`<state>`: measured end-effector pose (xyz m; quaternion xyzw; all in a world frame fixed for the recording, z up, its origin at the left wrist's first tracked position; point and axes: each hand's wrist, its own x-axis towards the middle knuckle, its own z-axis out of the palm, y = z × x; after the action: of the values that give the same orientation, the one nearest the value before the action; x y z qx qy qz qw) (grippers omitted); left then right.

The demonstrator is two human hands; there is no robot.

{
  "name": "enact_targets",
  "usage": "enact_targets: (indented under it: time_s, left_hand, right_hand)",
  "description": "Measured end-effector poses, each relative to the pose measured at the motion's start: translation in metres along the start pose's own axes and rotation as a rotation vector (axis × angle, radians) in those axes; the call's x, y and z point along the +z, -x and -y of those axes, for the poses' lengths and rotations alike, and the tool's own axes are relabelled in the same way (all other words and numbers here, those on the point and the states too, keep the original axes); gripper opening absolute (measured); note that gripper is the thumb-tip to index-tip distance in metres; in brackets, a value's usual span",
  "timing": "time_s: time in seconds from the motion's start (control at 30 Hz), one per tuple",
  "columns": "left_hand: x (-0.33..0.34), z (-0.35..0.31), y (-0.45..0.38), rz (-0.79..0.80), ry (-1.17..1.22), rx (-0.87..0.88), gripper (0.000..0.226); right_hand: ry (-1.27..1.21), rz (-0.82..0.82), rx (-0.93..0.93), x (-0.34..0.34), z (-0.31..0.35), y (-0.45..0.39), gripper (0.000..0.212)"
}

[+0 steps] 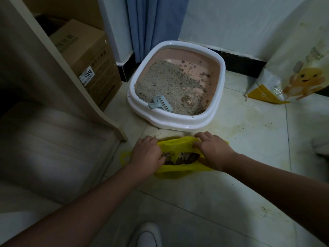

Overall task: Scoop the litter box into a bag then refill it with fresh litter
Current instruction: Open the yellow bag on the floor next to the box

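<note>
A white-rimmed pink litter box (pixel 216 111) stands on the tiled floor, holding grey litter with dark clumps along its right side. A grey-blue slotted scoop (pixel 161 103) lies inside at the front left corner. In front of the box lies a yellow plastic bag (pixel 175 145) with dark clumps of used litter showing in its mouth. My left hand (pixel 146 154) grips the bag's left edge. My right hand (pixel 212 148) grips its right edge. Between them the bag's mouth is stretched wide. A white and yellow bag of fresh litter (pixel 292 77) leans against the right wall.
A cardboard box (pixel 92 59) sits at the left behind a slanted beige panel (pixel 58 65). A blue curtain (pixel 153 22) hangs behind the litter box. Litter crumbs dot the floor at the right. A white shoe (pixel 147 236) shows at the bottom edge.
</note>
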<state>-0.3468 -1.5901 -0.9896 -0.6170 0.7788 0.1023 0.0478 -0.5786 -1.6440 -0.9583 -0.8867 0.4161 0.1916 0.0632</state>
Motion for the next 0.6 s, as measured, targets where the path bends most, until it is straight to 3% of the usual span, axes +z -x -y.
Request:
enact_targets:
  time_s: [0.1,0.4,0.5,0.6]
  left_hand:
    - [0.005,0.004,0.004,0.020,-0.011,-0.011,0.035]
    - [0.023,0.032,0.021,0.106,0.069,-0.124,0.094]
    - [0.024,0.035,0.024,0.096,0.102,-0.095,0.092]
    - [0.021,0.033,0.023,-0.054,0.187,-0.014,0.073]
  right_hand:
    - [0.006,0.010,0.041,0.000,-0.003,0.000,0.065]
    - [-0.069,0.092,0.101,0.017,-0.015,0.010,0.091]
    - [-0.085,0.068,0.083,0.014,-0.015,0.011,0.091]
    - [-0.099,0.003,0.034,0.005,-0.012,0.010,0.084]
